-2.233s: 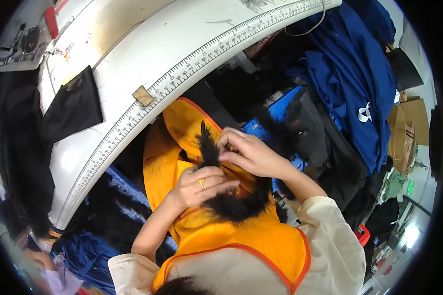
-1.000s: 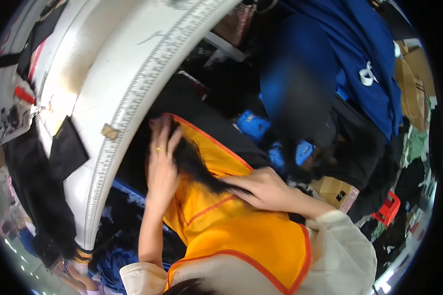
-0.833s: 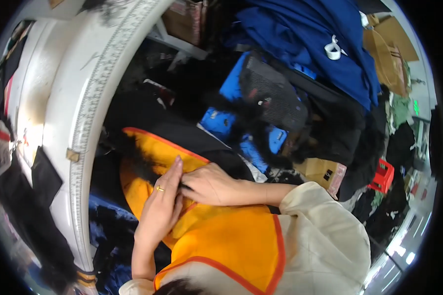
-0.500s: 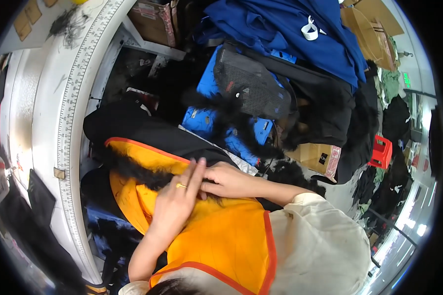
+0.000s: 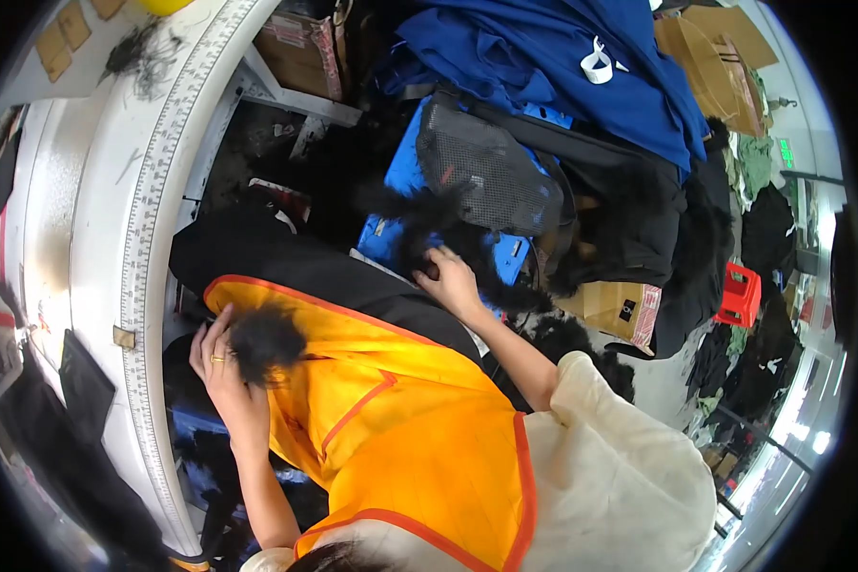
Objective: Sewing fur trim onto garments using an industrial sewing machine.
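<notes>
My left hand (image 5: 225, 381), with a ring on one finger, is closed around a fluffy black fur tuft (image 5: 269, 343) at the left edge of my lap. Fur covers part of its fingers. My right hand (image 5: 452, 284) reaches forward past my knee, thumb and fingers apart, its fingertips at a black fur piece (image 5: 419, 214). That fur lies across a blue plastic surface (image 5: 377, 238). Over my lap spreads a yellow apron (image 5: 391, 419) with orange edging.
On my left runs a white table edge with a ruler strip (image 5: 141, 257). Ahead are a black mesh bag (image 5: 486, 172), blue cloth (image 5: 543, 57) and a cardboard box (image 5: 605, 307). A red stool (image 5: 737, 296) stands at the right. More cardboard boxes (image 5: 715, 62) are at the back right.
My hands were together over the fur on my lap. The left has moved left with the fur tuft, and the right has gone forward to the fur on the blue surface.
</notes>
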Tool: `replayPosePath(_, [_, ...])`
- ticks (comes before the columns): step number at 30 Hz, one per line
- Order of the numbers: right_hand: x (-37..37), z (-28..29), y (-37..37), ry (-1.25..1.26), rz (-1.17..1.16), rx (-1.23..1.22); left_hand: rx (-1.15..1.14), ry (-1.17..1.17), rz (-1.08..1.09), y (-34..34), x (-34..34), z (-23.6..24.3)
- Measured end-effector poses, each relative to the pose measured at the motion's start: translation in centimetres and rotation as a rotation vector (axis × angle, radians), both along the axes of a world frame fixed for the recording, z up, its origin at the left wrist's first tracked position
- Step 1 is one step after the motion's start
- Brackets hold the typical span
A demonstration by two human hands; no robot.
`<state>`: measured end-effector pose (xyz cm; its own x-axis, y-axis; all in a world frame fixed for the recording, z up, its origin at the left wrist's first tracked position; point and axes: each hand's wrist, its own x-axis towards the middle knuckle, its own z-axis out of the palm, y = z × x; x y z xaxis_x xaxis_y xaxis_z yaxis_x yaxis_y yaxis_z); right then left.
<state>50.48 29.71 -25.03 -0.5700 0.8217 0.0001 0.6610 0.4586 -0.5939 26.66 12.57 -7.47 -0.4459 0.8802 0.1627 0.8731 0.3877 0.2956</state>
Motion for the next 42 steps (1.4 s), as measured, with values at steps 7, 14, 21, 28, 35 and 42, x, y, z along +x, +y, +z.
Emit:
replayPosePath(7, [-6.4,14.2,2.2,0.198,0.258,-0.821,0.864,-1.894,0.258,-1.2,2.5,-1.5])
replayPosePath(14, [-11.3,20.2,1.5,0.350,0.678,-0.378,0.115,-0.640,0.034,1.0,0.7,1.4])
replayPosePath(21, [-15.7,20.0,-0.5,0.427,0.692,-0.581,0.380,-1.477,0.361,-2.2,-0.6,3.1])
replayPosePath(28, [-21.3,21.7,-6.6,0.505,1.175,-0.664,1.343,-1.337,0.201,-6.4,-4.9,8.3])
replayPosePath(35, [-22.7,24.3,-9.1,0.457,1.240,-0.811,2.173,-1.666,-0.537,-12.6,-5.1,6.7])
replayPosePath(42, [-23.4,25.0,-10.0,0.709,1.279,-0.816,2.144,-1.542,-0.997,-13.3,-4.3,8.8])
